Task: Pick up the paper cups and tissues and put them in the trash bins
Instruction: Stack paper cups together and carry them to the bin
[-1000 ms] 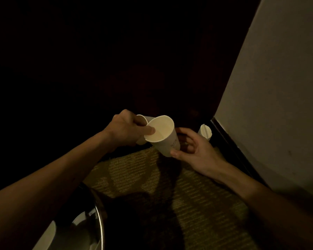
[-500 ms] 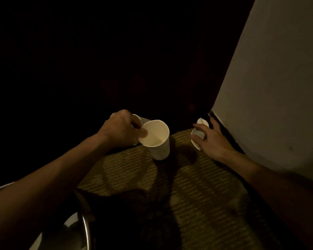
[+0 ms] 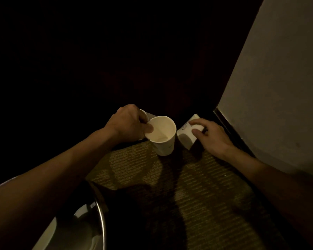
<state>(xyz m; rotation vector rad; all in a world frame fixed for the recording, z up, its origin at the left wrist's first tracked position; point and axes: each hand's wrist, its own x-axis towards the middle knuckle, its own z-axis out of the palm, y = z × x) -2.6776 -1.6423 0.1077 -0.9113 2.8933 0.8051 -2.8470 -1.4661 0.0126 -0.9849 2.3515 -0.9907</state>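
The left hand [image 3: 126, 123] pinches the rim of an upright paper cup [image 3: 163, 141], thumb inside, with a second cup [image 3: 148, 114] tucked behind its fingers. The right hand [image 3: 213, 136] curls over a tipped cup [image 3: 185, 136] lying on its side. Both are low over patterned olive carpet [image 3: 197, 186], beside dark skirting [image 3: 229, 127] under a pale wall [image 3: 278, 105]. A shiny metal bin [image 3: 102, 219] sits near-left; beyond the carpet, darkness.

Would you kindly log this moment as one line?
left hand pinches upright cup | right hand grips tipped cup | bin lower-left
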